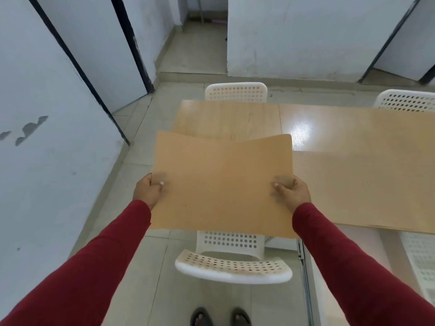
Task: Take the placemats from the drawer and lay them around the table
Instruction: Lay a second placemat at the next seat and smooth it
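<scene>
Two hands carry the work at this moment: our left hand (150, 191) and our right hand (292, 192) each pinch a side edge of the placemats (221, 184), thumbs on top and the other fingers hidden underneath, so both hands are closed down narrow on the sheets. At the far edge we can see two corners splayed apart, one a little behind the other, so we judge we are holding at least two tan mats together (how many more, if any, we cannot tell). They hang in the air, roughly level, above the near white chair (233, 267) and over the near end of the table (235, 118), not touching the wood as far as we can see. We read the step as the laying-out: the mats are out of the drawer and have reached the table, but none from this bunch is down yet. On the tabletop to our right a large tan sheet (376, 189) lies flat; whether it is a mat or a cover we cannot say. The next move, as we judge it, calls for lowering the bunch in front of the near chair, sliding the top mat free, and squaring it to the table edge.
</scene>
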